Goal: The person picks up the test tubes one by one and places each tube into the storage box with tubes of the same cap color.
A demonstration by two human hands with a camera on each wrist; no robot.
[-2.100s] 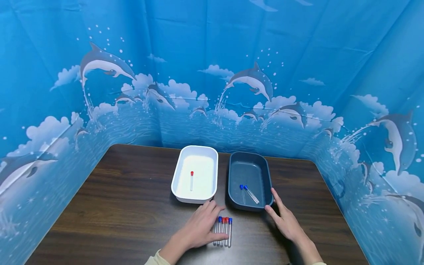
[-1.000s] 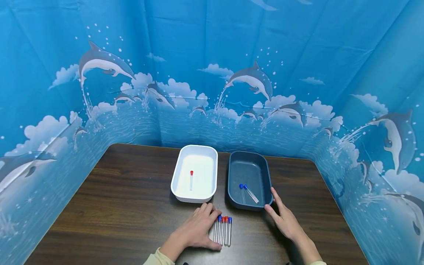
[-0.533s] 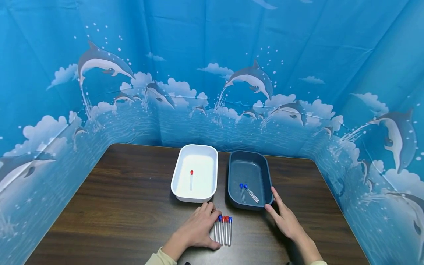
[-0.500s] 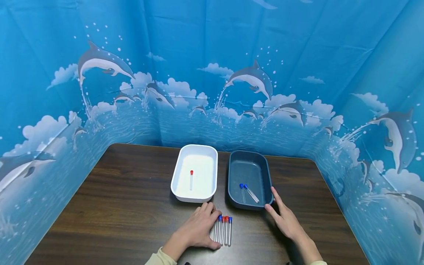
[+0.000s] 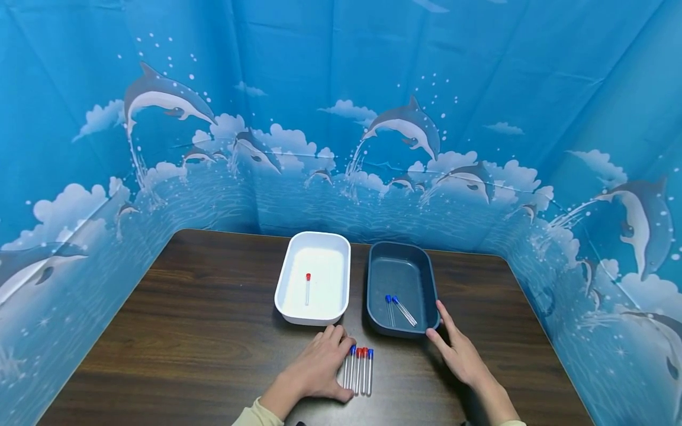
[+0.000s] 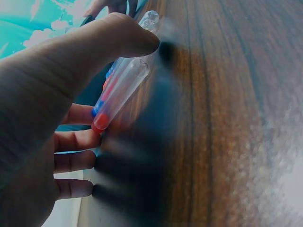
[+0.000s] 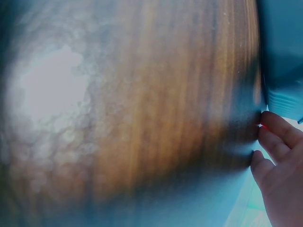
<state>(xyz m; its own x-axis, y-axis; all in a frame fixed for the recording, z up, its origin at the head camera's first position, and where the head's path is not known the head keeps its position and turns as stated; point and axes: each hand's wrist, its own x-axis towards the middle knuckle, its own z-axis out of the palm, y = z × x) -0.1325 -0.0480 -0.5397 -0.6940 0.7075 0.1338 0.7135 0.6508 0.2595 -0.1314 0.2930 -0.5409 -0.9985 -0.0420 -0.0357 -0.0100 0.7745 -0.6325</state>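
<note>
Several clear test tubes (image 5: 364,376) with red and blue caps lie side by side on the table, caps pointing away. My left hand (image 5: 319,364) spans the left side of this row, with fingertips at the caps and thumb by the rounded ends. In the left wrist view, a fingertip is right at the red cap (image 6: 100,122) of the nearest tube, and the thumb (image 6: 135,40) overlaps the tubes' ends. My right hand (image 5: 460,355) rests with extended thumb and fingers at the near right corner of the dark grey tray (image 5: 402,335), which holds two blue-capped tubes (image 5: 403,310).
A white tray (image 5: 311,321) stands left of the dark one, with one red-capped test tube (image 5: 308,290) in it. Both trays sit on the brown wooden table (image 5: 202,319). A blue dolphin-print curtain (image 5: 298,118) closes off the back and sides.
Since the oldest frame, the left thumb has drawn back leftward from across the tubes to their rounded ends, uncovering more of the row. The right hand and both trays have stayed put.
</note>
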